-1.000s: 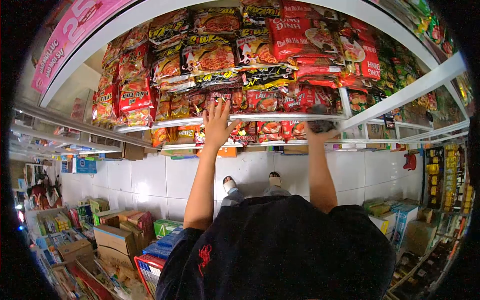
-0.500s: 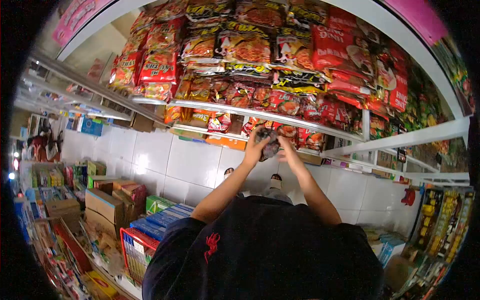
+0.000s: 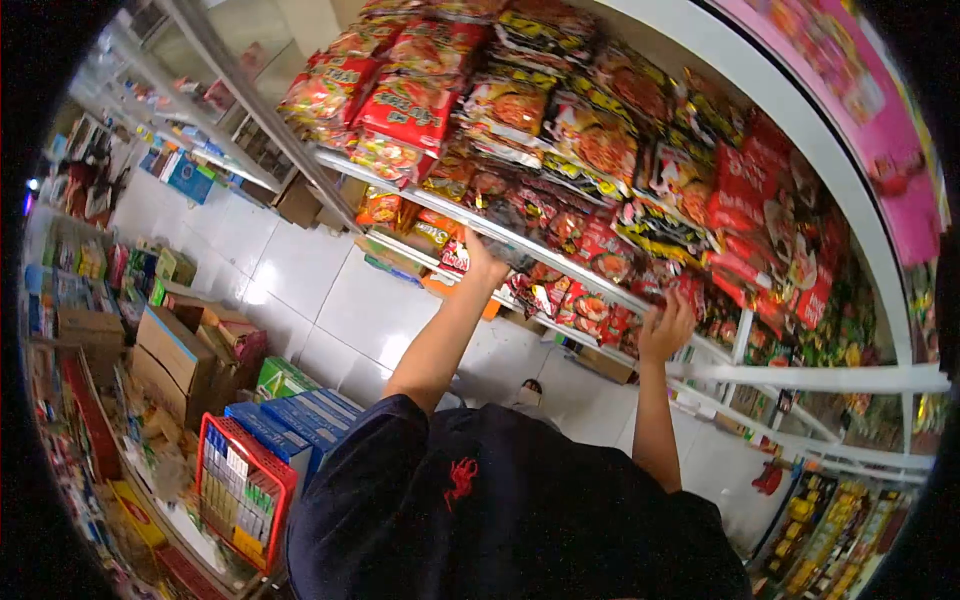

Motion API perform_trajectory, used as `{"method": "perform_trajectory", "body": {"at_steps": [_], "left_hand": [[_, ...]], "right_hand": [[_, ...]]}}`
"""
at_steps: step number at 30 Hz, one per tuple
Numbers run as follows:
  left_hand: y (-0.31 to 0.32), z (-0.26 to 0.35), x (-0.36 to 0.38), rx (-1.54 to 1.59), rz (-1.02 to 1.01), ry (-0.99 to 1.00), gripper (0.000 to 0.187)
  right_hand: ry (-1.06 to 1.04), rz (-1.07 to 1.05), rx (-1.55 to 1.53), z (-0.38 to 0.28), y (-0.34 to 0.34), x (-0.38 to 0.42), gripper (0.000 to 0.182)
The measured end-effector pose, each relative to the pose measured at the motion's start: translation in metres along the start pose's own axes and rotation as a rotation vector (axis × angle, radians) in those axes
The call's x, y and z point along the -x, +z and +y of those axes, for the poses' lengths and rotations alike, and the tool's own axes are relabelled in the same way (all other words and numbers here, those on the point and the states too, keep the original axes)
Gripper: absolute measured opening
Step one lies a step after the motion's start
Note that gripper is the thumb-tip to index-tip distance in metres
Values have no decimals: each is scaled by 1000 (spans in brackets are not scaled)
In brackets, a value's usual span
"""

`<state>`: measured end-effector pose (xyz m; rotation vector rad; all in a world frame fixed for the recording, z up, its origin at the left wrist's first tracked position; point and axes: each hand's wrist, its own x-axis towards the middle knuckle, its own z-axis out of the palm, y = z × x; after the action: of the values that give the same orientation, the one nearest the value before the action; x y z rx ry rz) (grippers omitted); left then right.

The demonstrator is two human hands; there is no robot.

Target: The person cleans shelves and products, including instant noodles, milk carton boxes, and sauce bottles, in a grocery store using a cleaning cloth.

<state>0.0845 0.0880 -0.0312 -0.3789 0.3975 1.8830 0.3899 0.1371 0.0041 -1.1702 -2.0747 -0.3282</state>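
My left hand is closed on a dark grey crumpled rag, pressed against the metal front rail of the noodle shelf. The rag hides part of its fingers. To the right, my right hand is at the same rail with its fingers apart and nothing visible in it. Red instant noodle packets lie on the shelf just behind the rail. More packets show on the lower shelf beneath it.
Stacked noodle packs fill the shelf above. A white shelf frame bar juts out at right. Behind me are cardboard boxes, blue boxes and a red basket. White floor tiles lie below.
The hands were together around the rag in front of the shelf. Now they are apart: the left has carried the rag to the rail, the right has moved right. The view has tilted.
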Motion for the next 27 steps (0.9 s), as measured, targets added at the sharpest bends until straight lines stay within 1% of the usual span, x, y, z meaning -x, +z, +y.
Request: {"method": "perform_trajectory", "body": {"at_steps": [1, 2, 3, 5, 6, 8, 10, 12, 14, 15, 17, 18, 20, 21, 22, 24, 26, 27], "left_hand": [[-7, 8, -10, -21, 28, -9, 56], [-7, 19, -13, -4, 27, 5, 56], [-6, 31, -14, 0, 15, 22, 57], [0, 58, -10, -21, -7, 73, 60], [0, 74, -13, 1, 58, 76, 60], [1, 108, -21, -30, 119, 148, 59], [2, 147, -29, -2, 112, 342, 54], [-10, 204, -50, -1, 25, 477, 49], [-7, 246, -55, 91, 174, 550, 45], [-9, 262, -58, 86, 172, 544, 45], [-12, 284, -65, 185, 123, 608, 44], [-13, 285, -69, 184, 123, 604, 44], [-11, 280, -74, 207, 40, 675, 44], [-12, 273, -72, 170, 22, 610, 49], [-13, 261, -72, 172, 24, 600, 49], [-12, 229, -68, 116, -202, 507, 55], [-9, 187, -57, 65, -164, 420, 64], [-22, 170, -60, 339, -408, 214, 61]], "right_hand": [[1, -6, -10, 3, 2, 2, 33], [4, -14, -17, 3, 3, 3, 33], [-12, -17, -23, -1, 0, 3, 33], [27, -75, -8, -7, -7, -1, 32], [11, -65, -7, -8, -7, -3, 32], [30, -86, -1, -9, -7, -1, 33], [35, -103, 10, -12, -7, -4, 34], [85, -125, 37, -16, -7, -4, 34], [110, -125, 41, -18, -5, -7, 33], [118, -130, 57, -19, -5, -7, 33], [129, -138, 80, -21, -5, -6, 33], [132, -139, 83, -21, -4, -6, 33], [131, -117, 87, -19, -1, -6, 34], [131, -117, 96, -18, 1, -5, 34], [135, -109, 106, -16, 3, -4, 34], [144, -108, 125, -15, 3, -3, 34], [152, -107, 110, -15, 3, -3, 34], [151, -105, 112, -14, 3, -2, 34]]}}
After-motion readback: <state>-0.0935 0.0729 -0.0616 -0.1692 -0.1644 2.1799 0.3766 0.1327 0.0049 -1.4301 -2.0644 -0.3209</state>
